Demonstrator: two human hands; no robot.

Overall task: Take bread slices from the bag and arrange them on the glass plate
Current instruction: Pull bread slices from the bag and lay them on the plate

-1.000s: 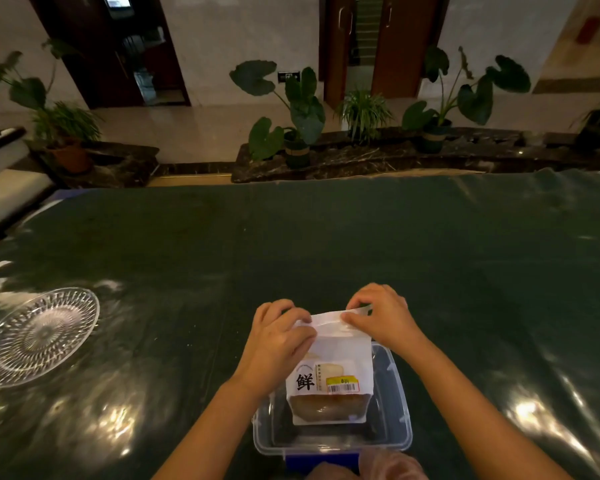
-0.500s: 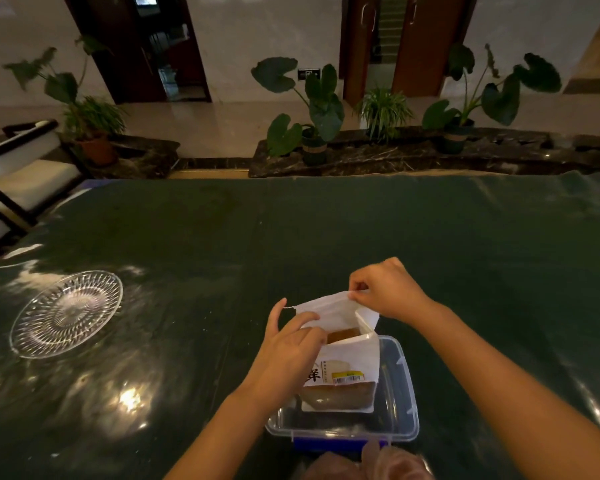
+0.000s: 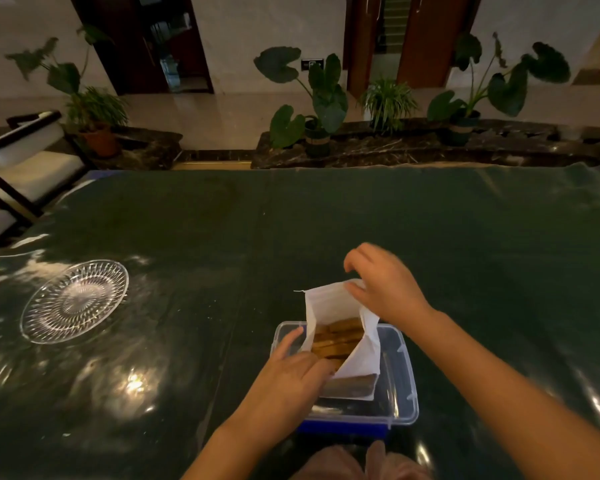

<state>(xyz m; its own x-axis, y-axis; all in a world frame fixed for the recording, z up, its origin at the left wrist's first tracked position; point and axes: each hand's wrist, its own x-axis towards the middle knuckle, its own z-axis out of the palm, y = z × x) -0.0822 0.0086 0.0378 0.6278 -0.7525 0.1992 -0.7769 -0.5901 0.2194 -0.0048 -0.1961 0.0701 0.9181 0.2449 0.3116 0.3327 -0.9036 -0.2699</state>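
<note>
Bag [image 3: 329, 306] open, bread slices [image 3: 336, 341] showing. Left hand [image 3: 291, 375] grips bag's near side; right hand [image 3: 385, 289] pinches far rim. Glass plate [image 3: 74, 301] bare, well left.

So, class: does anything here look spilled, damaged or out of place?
Nothing stands out. The white bag stands open in the clear container, slices inside; the glass plate sits flat and bare.
</note>
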